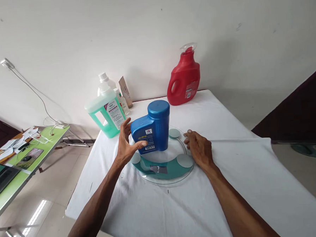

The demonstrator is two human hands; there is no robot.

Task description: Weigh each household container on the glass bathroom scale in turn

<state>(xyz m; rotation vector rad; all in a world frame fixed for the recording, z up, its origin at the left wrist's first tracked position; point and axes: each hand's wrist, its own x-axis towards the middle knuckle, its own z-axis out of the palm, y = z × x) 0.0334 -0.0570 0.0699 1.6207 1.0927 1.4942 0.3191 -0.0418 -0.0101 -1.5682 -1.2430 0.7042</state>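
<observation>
A blue plastic bottle [161, 129] with a round blue cap and a printed label stands upright on a round glass weighing scale [173, 169]. My left hand [127, 141] is closed round the bottle's left end, thumb across the label and fingers on its far side. Just beyond the scale's right edge, my right hand [200, 148] rests with its fingers curled together, apart from the bottle. Nothing shows in its fingers. The scale has pale round pads and a teal band with a small display at the front.
White cloth [240, 174] covers the table. At the back left are a green-liquid jug [108, 114], several smaller bottles and a brown tube [125, 92]. A red jug [184, 80] stands by the wall. A green table [25, 168] with papers and a laptop is at far left.
</observation>
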